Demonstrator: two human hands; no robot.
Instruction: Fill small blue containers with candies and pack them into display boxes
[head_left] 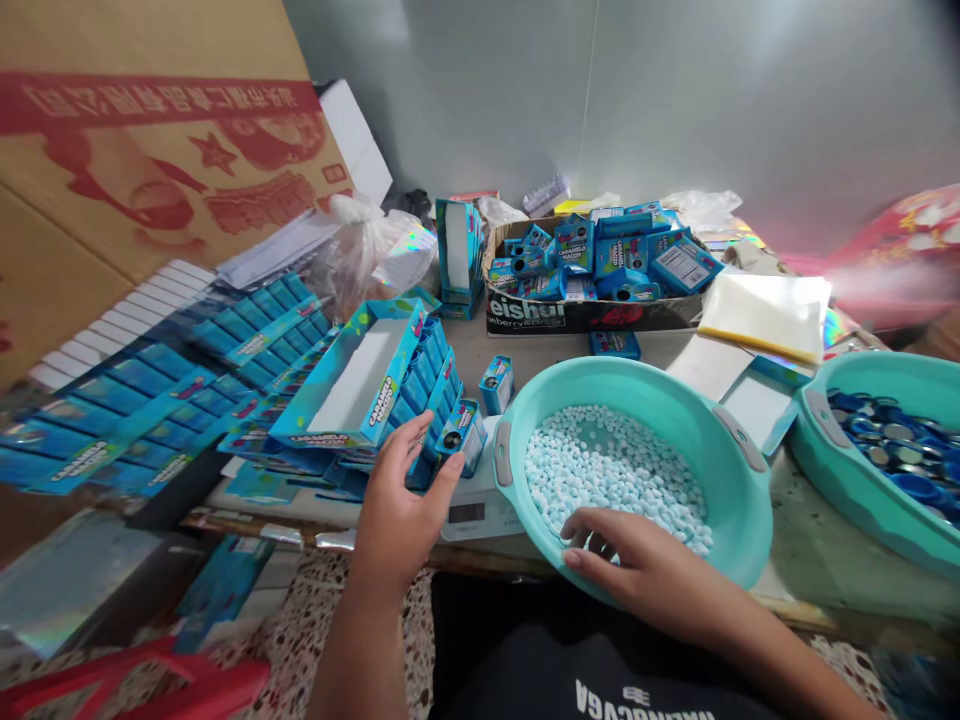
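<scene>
My left hand (401, 495) is open, thumb and fingers apart, beside a small blue candy box (463, 437) at the edge of an upright display tray of such boxes (420, 385). Another small box (496, 384) stands just behind it. My right hand (637, 565) reaches over the near rim of a turquoise basin (739, 480). Its fingers curl loosely, with gaps between them, above the pale blue and white candies (600, 460) inside. Whether any candies lie under the palm is hidden. Partly under the basin sits a white scale (476, 510).
An open carton (525, 318) full of small blue boxes stands at the back. On the right is a second turquoise basin (832, 470) with blue lids. Packed display trays (112, 420) and a large cardboard box (150, 150) fill the left. A blurred person shows at the right edge.
</scene>
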